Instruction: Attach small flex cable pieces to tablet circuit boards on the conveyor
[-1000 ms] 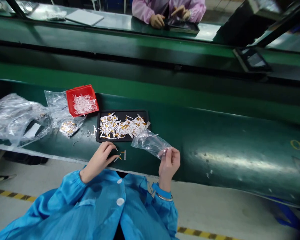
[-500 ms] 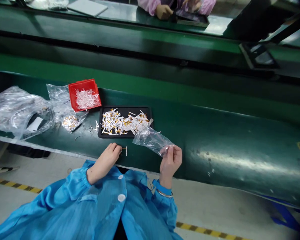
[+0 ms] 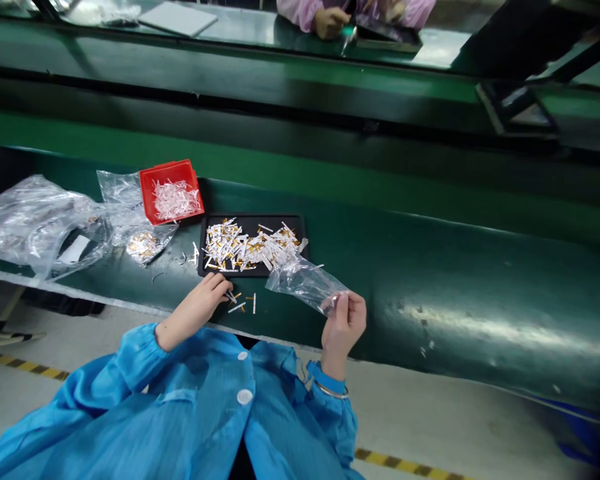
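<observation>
My right hand (image 3: 344, 321) is closed on the end of a small clear plastic bag (image 3: 303, 280), which slopes up to the right edge of a black tray (image 3: 301, 227) heaped with small white and gold strips. My left hand (image 3: 205, 300) rests on the green bench just in front of the tray, fingers curled and pinching at a few loose strips (image 3: 241, 301) lying there. What the fingertips hold is too small to make out. Both arms wear blue sleeves.
A red tray (image 3: 147, 180) of white strips sits left of the black tray, beside clear bags (image 3: 35, 223) and a small bag of gold parts (image 3: 143, 245). Across the green conveyor (image 3: 330, 120) another person's hands (image 3: 327, 23) work at a dark tray (image 3: 387, 40).
My left hand has shifted slightly left and forward toward the black tray, and a couple more loose strips now lie by its fingertips. My right hand still grips the bag.
</observation>
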{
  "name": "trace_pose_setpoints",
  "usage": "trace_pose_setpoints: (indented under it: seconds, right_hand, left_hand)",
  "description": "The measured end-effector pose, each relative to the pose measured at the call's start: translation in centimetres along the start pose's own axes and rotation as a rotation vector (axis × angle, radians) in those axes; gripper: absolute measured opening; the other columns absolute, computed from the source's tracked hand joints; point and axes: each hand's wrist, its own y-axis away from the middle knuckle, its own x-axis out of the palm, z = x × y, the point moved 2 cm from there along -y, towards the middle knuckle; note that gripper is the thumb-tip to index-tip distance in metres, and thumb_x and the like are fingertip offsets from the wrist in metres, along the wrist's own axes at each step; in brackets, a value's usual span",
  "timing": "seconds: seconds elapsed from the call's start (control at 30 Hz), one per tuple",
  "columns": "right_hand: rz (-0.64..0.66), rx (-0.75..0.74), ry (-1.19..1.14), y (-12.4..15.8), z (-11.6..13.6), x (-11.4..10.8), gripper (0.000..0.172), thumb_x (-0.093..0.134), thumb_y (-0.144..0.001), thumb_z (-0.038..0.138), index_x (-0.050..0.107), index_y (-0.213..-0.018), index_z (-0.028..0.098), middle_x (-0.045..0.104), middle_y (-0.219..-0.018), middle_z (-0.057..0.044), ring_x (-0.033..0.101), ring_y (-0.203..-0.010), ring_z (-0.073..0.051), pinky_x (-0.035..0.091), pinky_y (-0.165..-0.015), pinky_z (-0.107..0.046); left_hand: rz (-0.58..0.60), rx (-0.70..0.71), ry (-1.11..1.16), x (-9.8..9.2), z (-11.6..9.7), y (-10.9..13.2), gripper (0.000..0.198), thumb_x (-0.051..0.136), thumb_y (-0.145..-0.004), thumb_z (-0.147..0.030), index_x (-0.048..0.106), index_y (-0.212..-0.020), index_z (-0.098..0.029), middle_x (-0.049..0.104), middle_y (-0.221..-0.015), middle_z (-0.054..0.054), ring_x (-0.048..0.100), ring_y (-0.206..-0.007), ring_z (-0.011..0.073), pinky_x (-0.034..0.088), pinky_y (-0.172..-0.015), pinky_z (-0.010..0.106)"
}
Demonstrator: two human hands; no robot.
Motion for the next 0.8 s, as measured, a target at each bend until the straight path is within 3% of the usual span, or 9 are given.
trace_pose_setpoints:
  seconds: [0.13,0.33,0.5,0.67,0.8]
  right_hand:
    - [-0.003,-0.014,-0.009,0.0,-0.1,0.0,0.028,0.067,-0.093,0.045,0.058,-0.092,0.019,0.056,-0.074,0.003,0.052,-0.060,-0.013,0.044,-0.061,-0.029]
    - [0.008,-0.014,-0.026,0.0,-0.3,-0.1,0.025,0.067,-0.094,0.043,0.059,-0.093,0.019,0.058,-0.076,0.002,0.053,-0.061,-0.013,0.044,-0.061,-0.029]
    - [0.019,-0.011,-0.027,0.0,-0.4,-0.2,0.024,0.066,-0.095,0.042,0.060,-0.094,0.019,0.058,-0.076,0.002,0.053,-0.061,-0.013,0.043,-0.061,-0.028]
    - [0.018,-0.024,-0.039,-0.1,-0.6,-0.1,0.025,0.067,-0.094,0.042,0.060,-0.093,0.018,0.059,-0.075,0.002,0.053,-0.060,-0.012,0.044,-0.060,-0.027]
    - [0.019,-0.024,-0.056,-0.1,-0.7,-0.2,0.026,0.068,-0.094,0.043,0.059,-0.094,0.018,0.060,-0.074,0.002,0.054,-0.059,-0.012,0.045,-0.059,-0.027]
  left_hand:
    - [0.030,0.036,-0.032,-0.1,0.2,-0.6,0.017,0.046,-0.099,-0.011,0.056,-0.087,-0.016,0.056,-0.094,0.008,0.050,-0.088,0.0224,0.046,-0.078,0.035]
    - [-0.007,0.070,-0.057,0.0,-0.9,-0.1,0.022,0.039,-0.095,-0.002,0.051,-0.083,-0.015,0.055,-0.088,0.008,0.050,-0.081,0.0230,0.044,-0.074,0.036]
    - [-0.152,0.028,0.019,-1.9,-0.8,-1.2,0.014,0.041,-0.104,-0.015,0.050,-0.092,-0.016,0.056,-0.089,0.003,0.056,-0.082,0.0161,0.047,-0.073,0.027]
    - [-0.314,-0.025,-0.021,-4.4,1.1,-4.2,0.014,0.049,-0.103,-0.027,0.057,-0.099,-0.016,0.059,-0.102,0.007,0.054,-0.096,0.0221,0.045,-0.087,0.035]
    - [-0.381,-0.032,-0.018,-4.7,1.0,-4.0,0.017,0.048,-0.103,-0.026,0.058,-0.105,-0.013,0.053,-0.107,0.011,0.052,-0.100,0.0233,0.045,-0.088,0.036]
